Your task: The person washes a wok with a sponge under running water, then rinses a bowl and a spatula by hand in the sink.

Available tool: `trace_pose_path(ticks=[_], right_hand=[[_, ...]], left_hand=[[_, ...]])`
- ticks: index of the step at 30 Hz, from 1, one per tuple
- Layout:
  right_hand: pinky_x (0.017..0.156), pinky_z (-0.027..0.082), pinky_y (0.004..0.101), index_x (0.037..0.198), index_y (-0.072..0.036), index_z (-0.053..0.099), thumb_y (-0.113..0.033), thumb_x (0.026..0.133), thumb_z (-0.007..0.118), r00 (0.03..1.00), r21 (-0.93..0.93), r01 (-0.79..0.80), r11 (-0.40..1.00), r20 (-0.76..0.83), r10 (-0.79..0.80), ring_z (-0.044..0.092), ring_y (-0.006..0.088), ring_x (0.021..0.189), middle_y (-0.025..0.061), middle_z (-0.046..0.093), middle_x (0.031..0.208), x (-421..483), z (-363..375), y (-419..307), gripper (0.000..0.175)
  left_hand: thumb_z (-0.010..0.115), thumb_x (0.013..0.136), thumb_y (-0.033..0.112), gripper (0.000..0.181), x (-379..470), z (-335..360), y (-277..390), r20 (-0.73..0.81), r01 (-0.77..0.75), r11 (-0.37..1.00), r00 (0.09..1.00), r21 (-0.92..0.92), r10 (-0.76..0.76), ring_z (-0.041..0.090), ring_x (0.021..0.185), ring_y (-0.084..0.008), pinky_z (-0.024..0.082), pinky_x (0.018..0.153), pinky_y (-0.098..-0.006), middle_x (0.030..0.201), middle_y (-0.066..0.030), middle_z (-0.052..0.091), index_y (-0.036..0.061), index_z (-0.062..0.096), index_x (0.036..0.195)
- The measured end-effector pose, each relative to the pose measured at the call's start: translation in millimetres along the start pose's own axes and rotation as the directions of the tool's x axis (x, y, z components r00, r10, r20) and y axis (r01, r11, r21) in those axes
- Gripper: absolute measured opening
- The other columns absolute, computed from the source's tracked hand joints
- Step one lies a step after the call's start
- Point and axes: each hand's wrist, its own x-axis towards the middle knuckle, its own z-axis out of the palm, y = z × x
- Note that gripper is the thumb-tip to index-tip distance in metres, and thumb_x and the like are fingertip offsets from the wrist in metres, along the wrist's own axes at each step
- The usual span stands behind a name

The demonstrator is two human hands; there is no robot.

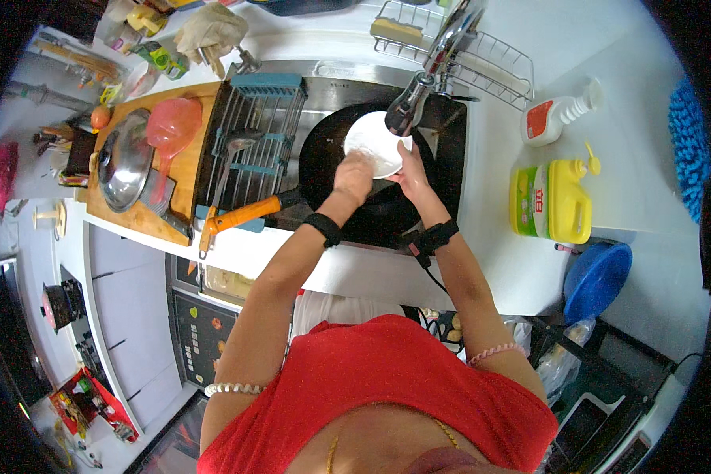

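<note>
A white bowl (pixel 374 139) is tilted under the faucet's spray head (pixel 407 106), over a black wok (pixel 326 148) lying in the sink (pixel 332 89). My right hand (pixel 413 172) grips the bowl's right side, its thumb at the rim and its fingers beneath. At the bowl's near left my left hand (pixel 354 179) reaches to the inside. Its fingers are blurred, and whether they hold anything is hidden. The wok's orange handle (pixel 246 214) sticks out over the counter's front edge.
Left of the wok is a metal draining rack (pixel 255 154) with a ladle (pixel 237 145). A wooden board (pixel 183 160) bears a lid (pixel 124 163), a pink strainer-like scoop (pixel 175 124) and a cleaver (pixel 166 204). At right stand a yellow detergent jug (pixel 554 201), a white spray bottle (pixel 548 121) and a blue basin (pixel 598 278).
</note>
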Motion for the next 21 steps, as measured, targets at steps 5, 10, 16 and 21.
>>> trace_pose_path(ticks=[5, 10, 16, 21], right_hand=[[0.071, 0.045, 0.0487, 0.124, -0.016, 0.022, -0.036, 0.082, 0.046, 0.999, 0.084, 0.041, 0.996, -0.012, -0.041, 0.044, 0.0296, 0.103, 0.0100, 0.040, 0.115, 18, -12, 19, 0.052], [0.072, 0.045, 0.0502, 0.121, -0.015, 0.024, -0.038, 0.080, 0.048, 0.998, 0.020, -0.059, 0.998, 0.028, 0.058, 0.047, 0.0312, 0.099, 0.0106, 0.040, 0.115, -10, 5, -12, 0.053], [0.077, 0.042, 0.0506, 0.122, -0.017, 0.021, -0.029, 0.083, 0.045, 0.999, 0.171, -0.003, 0.985, 0.034, -0.003, 0.044, 0.0304, 0.103, 0.0104, 0.039, 0.116, 2, -1, 8, 0.047], [0.071, 0.046, 0.0493, 0.121, -0.015, 0.024, -0.034, 0.083, 0.044, 0.991, -0.062, -0.121, 0.991, 0.055, 0.124, 0.048, 0.0329, 0.098, 0.0127, 0.040, 0.116, -11, 4, -19, 0.047]], left_hand=[[0.047, 0.066, 0.002, 0.048, 6, -9, 33, -0.004, 0.033, 0.683, 0.999, -0.729, -0.052, 0.054, 0.083, -0.0346, 0.043, 0.073, -0.0397, 0.090, -0.0209, 0.056, 0.0135, 0.047, 0.113], [0.042, 0.073, 0.008, 0.029, 5, 14, -24, -0.159, -0.094, 0.995, 0.983, -0.031, 0.088, 0.050, 0.098, -0.0218, 0.035, 0.088, -0.0312, 0.097, -0.0104, 0.057, 0.0056, 0.056, 0.099], [0.045, 0.068, 0.003, 0.043, 6, -29, 27, 0.146, 0.016, 0.864, 0.987, -0.503, 0.067, 0.054, 0.084, -0.0322, 0.044, 0.073, -0.0391, 0.090, -0.0174, 0.057, 0.0111, 0.049, 0.110], [0.045, 0.071, 0.007, 0.037, 0, 27, -32, -0.104, -0.174, 0.980, 0.977, 0.095, 0.184, 0.048, 0.101, -0.0232, 0.029, 0.090, -0.0335, 0.105, -0.0099, 0.054, 0.0176, 0.053, 0.106]])
